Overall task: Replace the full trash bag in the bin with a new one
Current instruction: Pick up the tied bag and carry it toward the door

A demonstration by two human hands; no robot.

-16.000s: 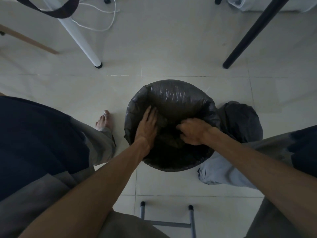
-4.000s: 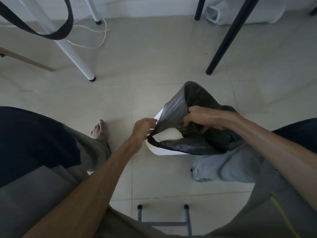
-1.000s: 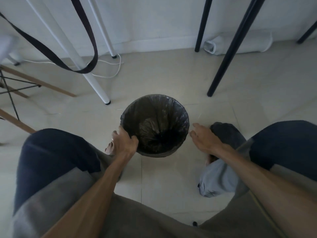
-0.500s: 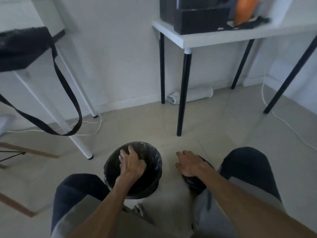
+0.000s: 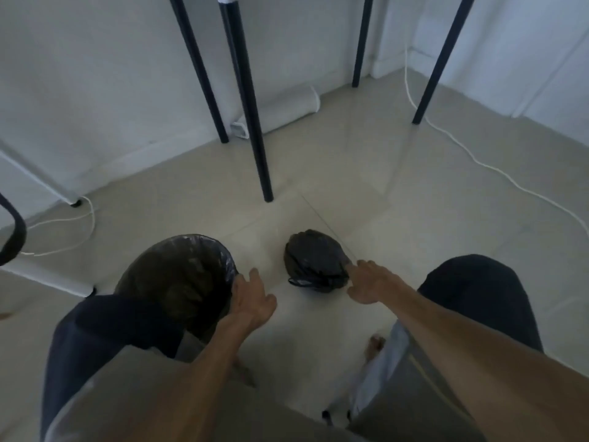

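Pale floor tiles (image 5: pixel 318 327) run under both forearms; nearest, the left hand (image 5: pixel 255 303) hovers by the bin (image 5: pixel 178 275), fingers spread and holding nothing, its fresh liner (image 5: pixel 223 253) folded over the rim; the right hand (image 5: pixel 371 282), also loose and open, reaches the tied full bag (image 5: pixel 314 260) just beyond; a careless grab could tear it, and the liner may slip inward; farther off stand black table legs (image 5: pixel 255 122).

I count one bin (image 5: pixel 178 275), one tied full bag (image 5: pixel 314 261), and my two hands. Four black table legs (image 5: pixel 251 100) (white cables: two).
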